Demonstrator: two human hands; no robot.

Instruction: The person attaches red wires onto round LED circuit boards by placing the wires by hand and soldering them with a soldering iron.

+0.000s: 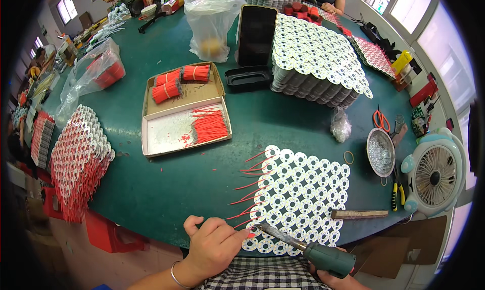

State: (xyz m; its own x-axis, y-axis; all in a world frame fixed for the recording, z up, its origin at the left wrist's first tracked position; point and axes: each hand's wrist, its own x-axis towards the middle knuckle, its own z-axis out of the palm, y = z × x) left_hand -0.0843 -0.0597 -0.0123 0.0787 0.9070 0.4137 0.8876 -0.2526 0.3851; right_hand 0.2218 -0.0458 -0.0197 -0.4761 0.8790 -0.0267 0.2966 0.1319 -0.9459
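A sheet of joined round white circuit boards (295, 204) lies before me on the table. Pairs of red wires (246, 199) stick out leftward from the boards along its left edge. At its lower left, my left hand (214, 245) is closed, thumb and forefinger pinching a short red wire (251, 235) against a board. My right hand (331, 278), mostly hidden, grips a soldering iron (328, 258) with a green body from below. The iron's metal barrel points left, its tip just above the boards beside my left fingertips.
A box (187, 146) of cut red wires stands beyond my left hand. Stacked boards (316, 47) and a phone (256, 34) stand farther back. To the right are a wooden bar (359, 214), a metal bowl (380, 156), pliers (397, 194) and a fan (434, 176). Wired boards (81, 158) hang over the left edge.
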